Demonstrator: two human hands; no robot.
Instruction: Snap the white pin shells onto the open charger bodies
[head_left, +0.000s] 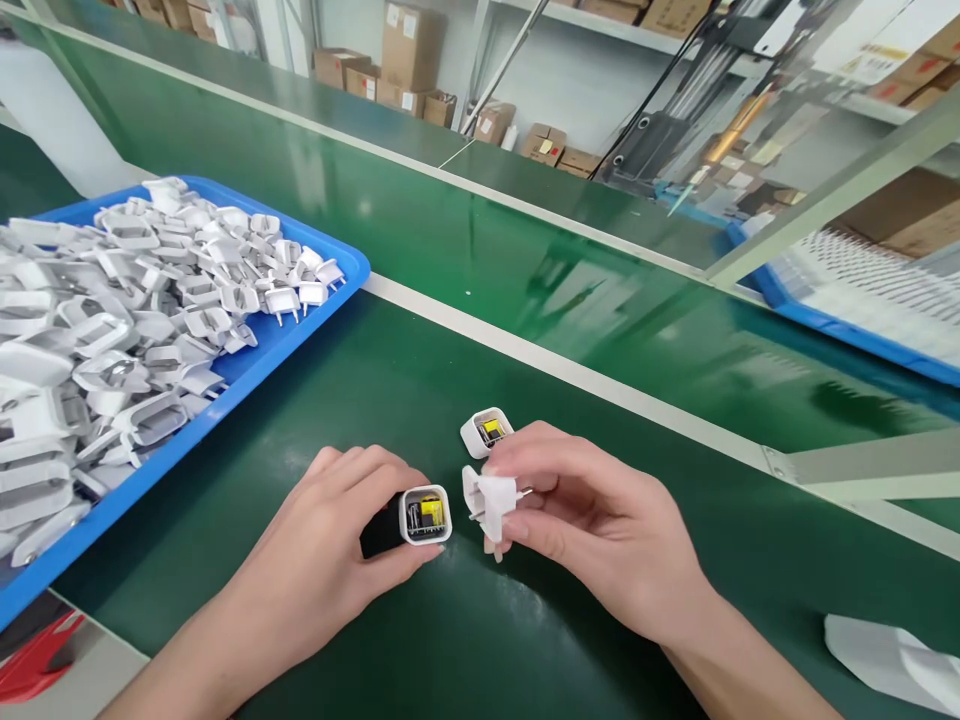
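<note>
My left hand (341, 545) is closed around a white charger housing (448, 515), its open end turned to the right. Inside that housing a circuit board with a yellow part shows. Between thumb and fingers, my right hand (600, 510) pinches a white plug cap (496, 505) with metal pins, a short gap away from the housing. A second white charger housing (475, 437), also with a yellow part inside, lies on the green bench just beyond my right fingertips.
A blue tray (292, 355) heaped with white plug caps (161, 300) stands at the left. Past a pale rail (525, 345) runs a green conveyor belt (420, 240). A press-like machine (675, 120) and another blue tray (862, 335) are at the right. Something white (892, 660) lies at the lower right.
</note>
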